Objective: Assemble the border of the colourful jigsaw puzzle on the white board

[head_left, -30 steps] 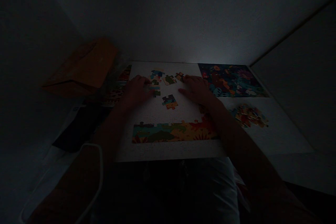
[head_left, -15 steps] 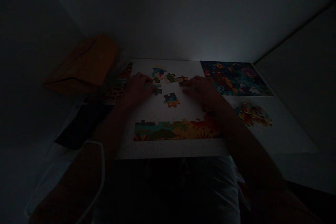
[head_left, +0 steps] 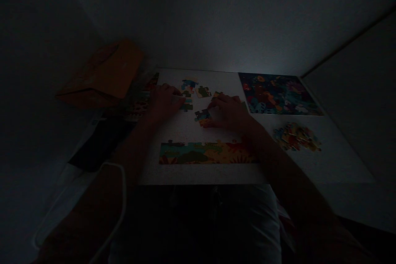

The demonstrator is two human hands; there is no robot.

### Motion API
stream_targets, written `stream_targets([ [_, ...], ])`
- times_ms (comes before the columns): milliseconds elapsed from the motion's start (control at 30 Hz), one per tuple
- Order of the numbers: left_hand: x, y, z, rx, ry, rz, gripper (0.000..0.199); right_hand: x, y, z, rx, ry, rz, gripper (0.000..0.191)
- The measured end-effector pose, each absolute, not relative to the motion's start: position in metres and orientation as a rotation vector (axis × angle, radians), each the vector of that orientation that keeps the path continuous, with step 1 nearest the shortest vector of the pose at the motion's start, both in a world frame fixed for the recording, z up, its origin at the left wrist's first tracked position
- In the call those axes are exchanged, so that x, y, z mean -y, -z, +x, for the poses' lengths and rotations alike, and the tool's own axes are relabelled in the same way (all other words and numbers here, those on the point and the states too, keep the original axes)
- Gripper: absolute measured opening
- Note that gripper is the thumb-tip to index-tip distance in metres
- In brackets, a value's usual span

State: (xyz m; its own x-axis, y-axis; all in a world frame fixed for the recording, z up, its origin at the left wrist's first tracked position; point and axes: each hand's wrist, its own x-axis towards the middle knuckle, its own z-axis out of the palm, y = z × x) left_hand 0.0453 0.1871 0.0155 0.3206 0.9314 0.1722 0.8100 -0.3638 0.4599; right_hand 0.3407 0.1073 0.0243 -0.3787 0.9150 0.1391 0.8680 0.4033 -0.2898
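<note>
The scene is very dim. My left hand (head_left: 163, 101) rests at the left of some loose puzzle pieces, its thumb and forefinger drawn near each other at the edge of a green and teal puzzle piece (head_left: 187, 106). My right hand (head_left: 229, 111) has its thumb and forefinger on either side of a blue and orange puzzle piece (head_left: 202, 116) lying on the table. Beyond it, another puzzle piece (head_left: 218, 94) is partly covered by my right fingers. A green and cream piece (head_left: 203, 91) and a blue one (head_left: 189, 83) lie farther back.
A joined puzzle strip (head_left: 198, 153) lies near the front edge of the white table (head_left: 204, 175). At right are a pile of pieces (head_left: 297, 137) and a dark picture sheet (head_left: 278, 94). An orange box (head_left: 102, 76), a black object (head_left: 99, 144) and a white cable (head_left: 123, 185) are at left.
My right hand has come nearer and left, from the back right piece to the blue and orange piece. My left hand stays by its pieces. The whole view has shifted slightly.
</note>
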Motion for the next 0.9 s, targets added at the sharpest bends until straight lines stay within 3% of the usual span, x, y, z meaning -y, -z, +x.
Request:
stream_targets([
  [200,-0.187,-0.013,0.047,-1.568,-0.632,2.322,0.025,-0.107,-0.025,0.351,2.559,-0.405,-1.358,0.048],
  [533,-0.192,-0.008,0.045,-1.584,-0.78,2.275,0.019,-0.111,-0.012,0.346,2.486,-0.227,-1.38,0.036],
  [900,-0.197,-0.002,0.045,-1.555,-0.934,2.182,0.016,-0.109,-0.014,0.345,2.48,-0.235,-1.385,0.05],
])
